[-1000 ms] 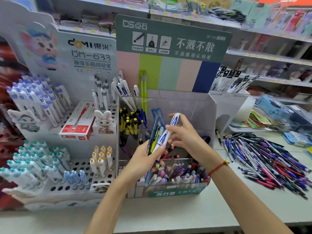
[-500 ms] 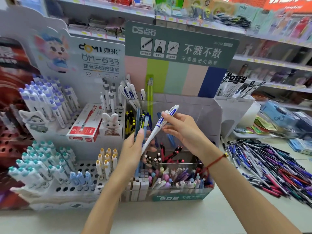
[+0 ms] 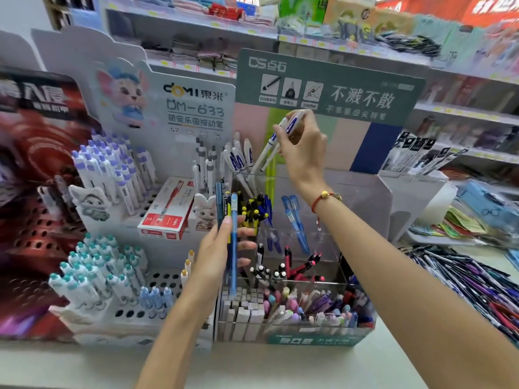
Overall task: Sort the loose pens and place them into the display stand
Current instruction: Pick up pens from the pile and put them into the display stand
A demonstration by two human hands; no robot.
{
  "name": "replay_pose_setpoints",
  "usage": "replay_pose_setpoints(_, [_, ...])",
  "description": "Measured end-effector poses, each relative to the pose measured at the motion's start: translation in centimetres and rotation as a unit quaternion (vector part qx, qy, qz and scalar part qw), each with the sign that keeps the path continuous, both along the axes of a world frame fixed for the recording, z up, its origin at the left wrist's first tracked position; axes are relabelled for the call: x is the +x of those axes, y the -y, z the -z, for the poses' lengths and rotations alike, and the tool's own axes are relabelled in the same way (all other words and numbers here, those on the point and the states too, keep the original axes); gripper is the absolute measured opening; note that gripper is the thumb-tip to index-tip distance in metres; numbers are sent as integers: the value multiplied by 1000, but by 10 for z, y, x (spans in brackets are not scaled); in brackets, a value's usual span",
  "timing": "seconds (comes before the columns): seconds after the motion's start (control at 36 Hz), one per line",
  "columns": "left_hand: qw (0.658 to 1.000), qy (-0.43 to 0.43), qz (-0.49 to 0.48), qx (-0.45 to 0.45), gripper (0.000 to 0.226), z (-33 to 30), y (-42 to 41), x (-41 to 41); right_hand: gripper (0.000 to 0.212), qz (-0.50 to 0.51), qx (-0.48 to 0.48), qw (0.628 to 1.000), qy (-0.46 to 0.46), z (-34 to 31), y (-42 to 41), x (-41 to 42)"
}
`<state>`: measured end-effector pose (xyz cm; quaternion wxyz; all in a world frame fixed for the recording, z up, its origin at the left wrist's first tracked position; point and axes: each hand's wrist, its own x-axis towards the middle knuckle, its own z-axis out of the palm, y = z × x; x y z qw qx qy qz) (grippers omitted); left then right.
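Note:
My right hand [image 3: 302, 148] pinches a white pen with a blue clip [image 3: 273, 146], raised and tilted over the back left compartment of the clear display stand [image 3: 362, 197], where matching white pens [image 3: 237, 158] stand. My left hand [image 3: 222, 254] grips a bundle of upright pens, a light blue one [image 3: 233, 242] in front and darker ones behind, in front of the stand's left side. The stand's lower compartments hold black, red, blue and pastel pens. A pile of loose pens [image 3: 466, 287] lies on the counter at the right.
A white DOMI pen rack [image 3: 118, 313] with purple-, teal- and yellow-capped pens and a red-and-white box [image 3: 168, 217] stands left of the clear stand. A white holder [image 3: 415, 192] sits at the right. Shelves of goods run behind. The counter edge lies in front.
My right hand has lifted the white pen up and back, from in front of the stand to above its rear left compartment. My left hand stayed low with its bundle.

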<state>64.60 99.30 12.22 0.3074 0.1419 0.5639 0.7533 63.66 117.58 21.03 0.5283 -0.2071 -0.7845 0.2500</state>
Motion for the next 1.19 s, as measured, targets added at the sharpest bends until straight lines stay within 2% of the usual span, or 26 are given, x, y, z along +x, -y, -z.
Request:
replay_pose_setpoints(0.08, [1000, 7, 1, -11, 28, 2, 0, -1, 20, -7, 47, 998, 49, 5, 0, -3])
replay_pose_setpoints(0.17, [1000, 15, -1, -12, 29, 3, 1, -1, 15, -43, 36, 984, 167, 17, -4, -7])
replay_pose_setpoints(0.22, [1000, 16, 1, -11, 28, 4, 1, -2, 16, -35, 11, 978, 205, 24, -6, -7])
replay_pose_setpoints(0.28, [1000, 15, 2, -9, 27, 4, 2, -2, 40, -37, -25, 980, 195, 29, -4, -6])
replay_pose_setpoints(0.33, [1000, 13, 7, -9, 27, 3, 2, -2, 55, -43, -10, 982, 183, 32, -1, -4])
replay_pose_setpoints(0.47, [999, 22, 25, -23, 29, 6, 2, -2, 59, -23, 86, 960, 265, 42, 12, 12])
replay_pose_setpoints(0.58, [999, 0, 49, -24, 28, 9, 1, 2, 50, -16, 127, 979, 160, 44, 32, 40])
replay_pose_setpoints(0.61, [998, -9, 53, -25, 27, 9, 1, 3, 41, -27, 113, 982, 148, 45, 40, 48])
replay_pose_setpoints(0.67, [997, -25, 60, -29, 27, 10, -1, 6, 31, -82, 26, 978, 192, 47, 57, 62])
replay_pose_setpoints(0.75, [994, -58, 76, -48, 31, 9, -4, 9, 23, -183, -117, 935, 282, 52, 65, 73])
replay_pose_setpoints(0.89, [990, -85, 105, -37, 34, 5, -2, 11, 20, -233, -279, 913, 186, 50, 54, 78])
replay_pose_setpoints(1.03, [980, -112, 150, -60, 28, 0, 1, 3, 13, -242, -311, 910, 128, 50, 52, 78])
replay_pose_setpoints(1.14, [980, -122, 143, -68, 19, 3, 10, -5, 11, -164, -385, 905, -71, 39, 42, 72])
replay_pose_setpoints(1.19, [987, -112, 86, -79, 20, 8, 14, -8, 9, -100, -347, 926, -106, 38, 33, 69])
